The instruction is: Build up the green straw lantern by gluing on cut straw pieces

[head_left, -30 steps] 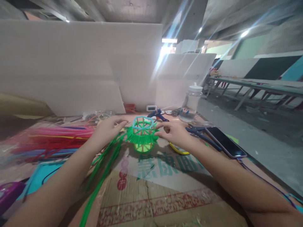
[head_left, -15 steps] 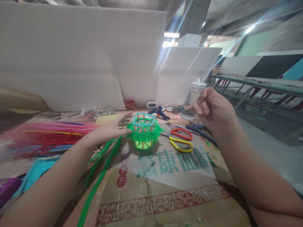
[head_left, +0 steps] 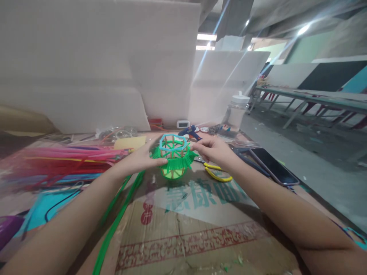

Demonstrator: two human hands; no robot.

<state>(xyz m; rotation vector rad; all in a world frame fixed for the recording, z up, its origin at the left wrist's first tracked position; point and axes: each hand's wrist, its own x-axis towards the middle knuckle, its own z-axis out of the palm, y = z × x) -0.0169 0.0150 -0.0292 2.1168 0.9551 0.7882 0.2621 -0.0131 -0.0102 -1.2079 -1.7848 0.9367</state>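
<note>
A small eight-sided lantern-like frame [head_left: 172, 174] stands on the cardboard, with a light-blue top ring, brown posts and a green base ring. Around its middle runs a green fringed strip [head_left: 176, 163]. My left hand [head_left: 143, 156] grips the frame from the left, its thumb across the front of the fringe and its other fingers partly hidden behind. On the right side, my right hand [head_left: 211, 151] is closed in a pinch at the fringe's upper edge. Below that hand lie yellow-handled scissors [head_left: 218, 173], partly covered by the forearm.
Pink, red and blue fuzzy stems [head_left: 77, 160] and long green stems [head_left: 120, 214] lie at left. Behind the frame are a blue glue gun [head_left: 192, 132] and a small white digital clock [head_left: 182, 124]. A clear bottle [head_left: 233, 116] and a phone [head_left: 273, 166] are on the right.
My right hand has come down and left from near the bottle to the fringe's edge. My left hand has closed onto the frame. The phone now shows, uncovered by my right arm.
</note>
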